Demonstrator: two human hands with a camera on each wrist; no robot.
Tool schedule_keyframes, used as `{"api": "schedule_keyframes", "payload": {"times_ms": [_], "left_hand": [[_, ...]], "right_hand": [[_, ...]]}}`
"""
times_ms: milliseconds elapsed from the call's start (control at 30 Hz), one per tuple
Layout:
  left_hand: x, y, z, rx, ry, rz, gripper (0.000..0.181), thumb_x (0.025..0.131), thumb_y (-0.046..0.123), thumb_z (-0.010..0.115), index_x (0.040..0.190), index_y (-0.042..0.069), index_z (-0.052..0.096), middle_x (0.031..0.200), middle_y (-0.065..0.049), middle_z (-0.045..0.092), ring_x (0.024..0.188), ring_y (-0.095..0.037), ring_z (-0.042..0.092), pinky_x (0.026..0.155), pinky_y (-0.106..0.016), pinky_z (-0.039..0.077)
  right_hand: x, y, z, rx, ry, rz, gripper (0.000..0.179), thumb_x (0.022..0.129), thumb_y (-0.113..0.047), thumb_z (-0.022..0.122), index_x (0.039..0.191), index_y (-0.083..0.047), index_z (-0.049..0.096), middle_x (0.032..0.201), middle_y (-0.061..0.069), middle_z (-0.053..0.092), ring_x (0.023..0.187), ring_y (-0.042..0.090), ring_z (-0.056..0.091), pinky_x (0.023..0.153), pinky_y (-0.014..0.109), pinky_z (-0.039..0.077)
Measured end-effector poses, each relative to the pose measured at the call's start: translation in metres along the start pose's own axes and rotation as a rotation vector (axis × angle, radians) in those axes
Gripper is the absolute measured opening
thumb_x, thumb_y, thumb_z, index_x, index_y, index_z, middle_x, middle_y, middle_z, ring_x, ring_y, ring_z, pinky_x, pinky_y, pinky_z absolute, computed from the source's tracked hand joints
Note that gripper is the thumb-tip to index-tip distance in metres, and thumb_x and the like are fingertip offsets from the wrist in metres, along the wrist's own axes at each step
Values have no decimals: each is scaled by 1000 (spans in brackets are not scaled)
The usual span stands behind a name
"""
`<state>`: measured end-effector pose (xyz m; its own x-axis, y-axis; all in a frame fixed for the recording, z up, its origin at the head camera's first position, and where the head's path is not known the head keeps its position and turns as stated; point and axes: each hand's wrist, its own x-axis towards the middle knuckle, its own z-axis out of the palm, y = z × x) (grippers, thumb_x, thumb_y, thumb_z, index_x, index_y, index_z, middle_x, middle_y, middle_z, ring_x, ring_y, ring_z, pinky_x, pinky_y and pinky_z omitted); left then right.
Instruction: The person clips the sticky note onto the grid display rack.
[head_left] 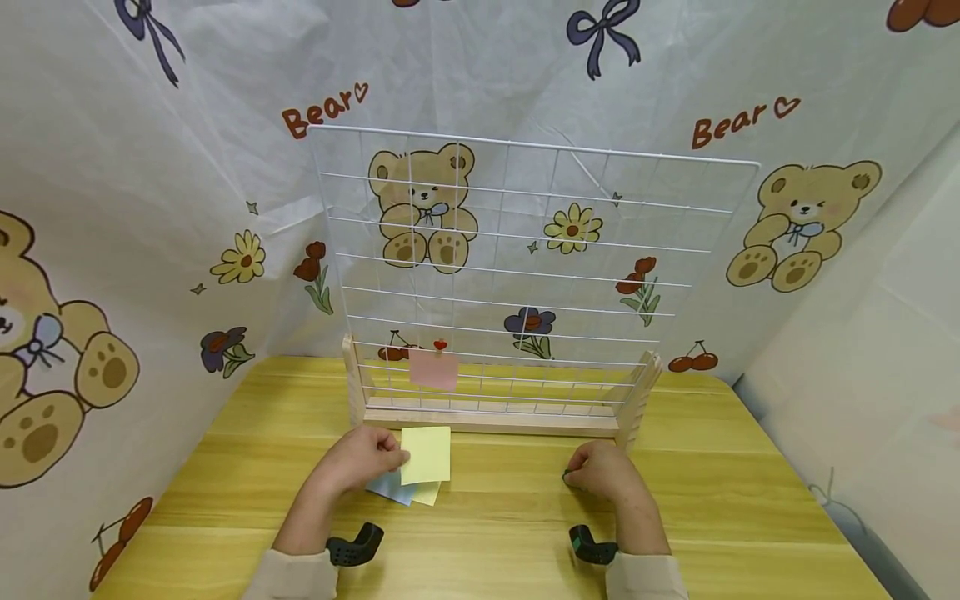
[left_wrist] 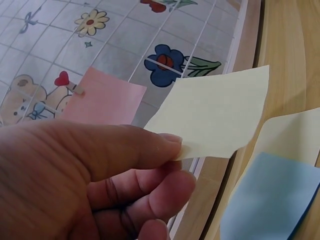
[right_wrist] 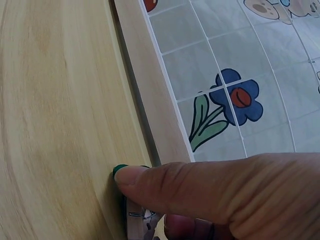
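Note:
Between thumb and fingers, my left hand (head_left: 365, 457) pinches a pale yellow paper note (head_left: 426, 456) by its edge, held up over the table in front of the wire grid. Below it lie a blue note (head_left: 392, 487) and another yellow note (head_left: 427, 493), partly covered. My right hand (head_left: 602, 471) pinches a small wooden clothespin (right_wrist: 134, 220) with a green end, low near the table; the fingers hide most of it. On the grid's lower left, a pink note (head_left: 433, 370) hangs from a clothespin with a red heart (head_left: 440, 344).
The white wire grid (head_left: 510, 250) stands upright in a wooden base (head_left: 491, 421) across the back of the yellow wood table (head_left: 517, 533). A white cloth (head_left: 525, 83) printed with bears and flowers hangs behind it. Each wrist wears a black device (head_left: 356, 546).

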<state>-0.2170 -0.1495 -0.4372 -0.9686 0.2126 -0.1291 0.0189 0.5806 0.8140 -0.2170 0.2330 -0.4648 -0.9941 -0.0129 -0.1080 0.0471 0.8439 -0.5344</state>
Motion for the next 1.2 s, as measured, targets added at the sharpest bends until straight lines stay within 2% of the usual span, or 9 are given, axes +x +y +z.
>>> {"api": "schedule_keyframes", "payload": {"times_ms": [267, 500, 800, 1033, 1200], "left_hand": [[2, 2, 4, -10, 52, 14, 20, 93, 15, 72, 76, 9, 63, 71, 0, 53, 64, -16, 45, 58, -29, 36], [3, 4, 7, 20, 97, 19, 15, 93, 16, 72, 82, 10, 65, 78, -1, 58, 67, -15, 48, 60, -29, 38], [8, 6, 15, 25, 158, 71, 8, 92, 15, 73, 88, 11, 67, 88, -1, 66, 72, -14, 52, 66, -30, 42], [10, 7, 20, 20, 202, 71, 6, 92, 15, 71, 91, 11, 68, 92, -2, 70, 73, -14, 55, 66, -29, 45], [13, 10, 24, -2, 235, 98, 5, 93, 15, 69, 90, 11, 66, 90, -2, 70, 76, -13, 58, 69, -29, 46]], "right_hand": [[-1, -3, 3, -16, 6, -23, 15, 79, -8, 82, 76, -9, 68, 75, 1, 64, 69, 17, 53, 62, 31, 44], [-3, -7, 1, 8, 9, -5, 12, 81, -9, 80, 82, -8, 68, 76, 1, 63, 69, 18, 53, 61, 31, 43], [-2, -8, -3, 62, 49, -24, 11, 84, -8, 78, 87, -6, 68, 74, 3, 60, 65, 19, 52, 58, 31, 42], [1, -5, -3, 43, 93, -45, 11, 84, -8, 78, 88, -6, 69, 77, 2, 62, 68, 17, 52, 61, 30, 42], [1, -6, -4, 29, 106, -68, 10, 85, -7, 74, 95, -3, 72, 77, 2, 64, 66, 15, 53, 61, 30, 44]]}}
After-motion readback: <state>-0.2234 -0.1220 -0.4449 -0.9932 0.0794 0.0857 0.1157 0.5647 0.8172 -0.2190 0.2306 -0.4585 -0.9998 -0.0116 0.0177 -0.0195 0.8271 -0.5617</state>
